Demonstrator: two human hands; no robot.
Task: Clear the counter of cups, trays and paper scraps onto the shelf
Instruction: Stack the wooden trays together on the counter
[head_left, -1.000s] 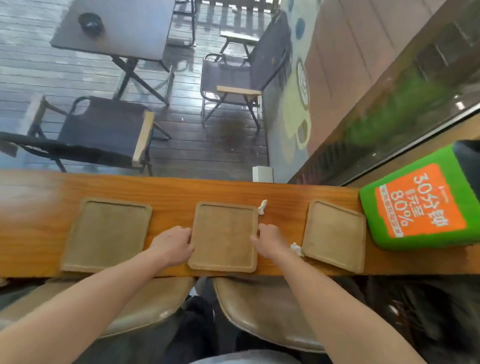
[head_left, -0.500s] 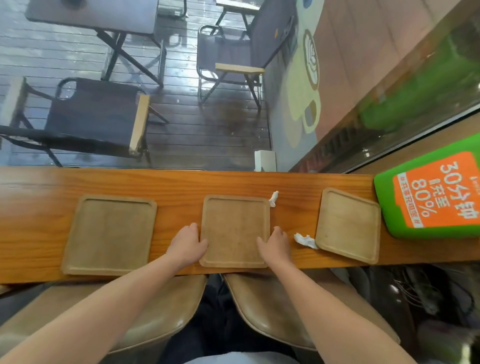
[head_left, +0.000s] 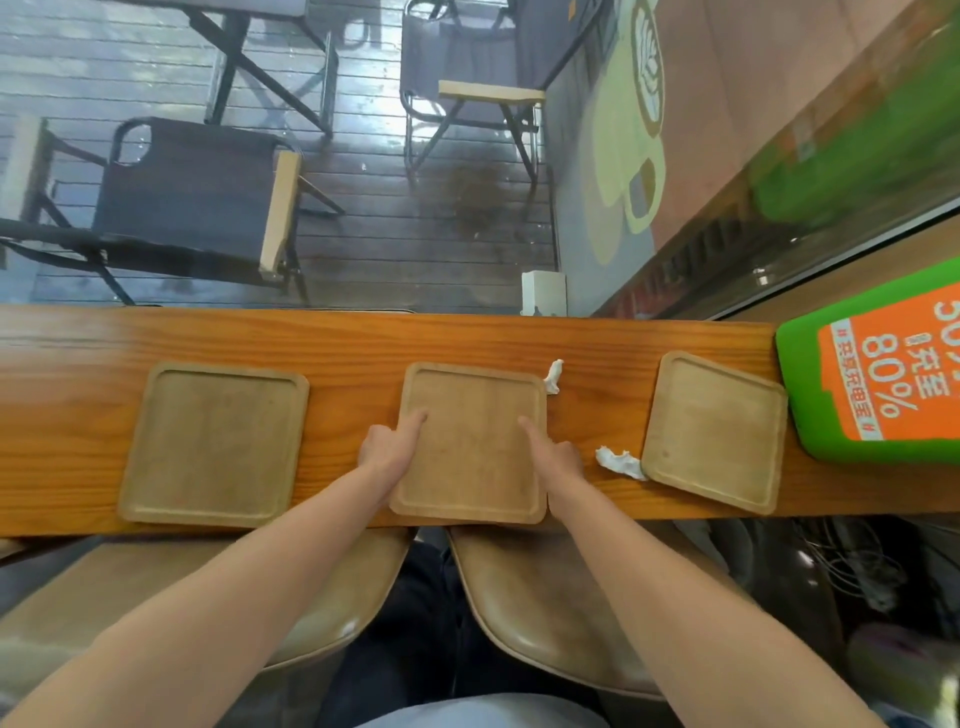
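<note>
Three wooden trays in a row on the table (head_left: 363, 338). Left tray (head_left: 215, 444) lies flat near the front edge. Left hand (head_left: 387, 457) and right hand (head_left: 558, 460) grip the middle tray (head_left: 470, 447) by its sides, thumbs on top; fingers probably curl underneath. Paper scrap (head_left: 554, 376) at its far right corner; another scrap (head_left: 619, 462) touches the skewed right tray (head_left: 714, 431).
</note>
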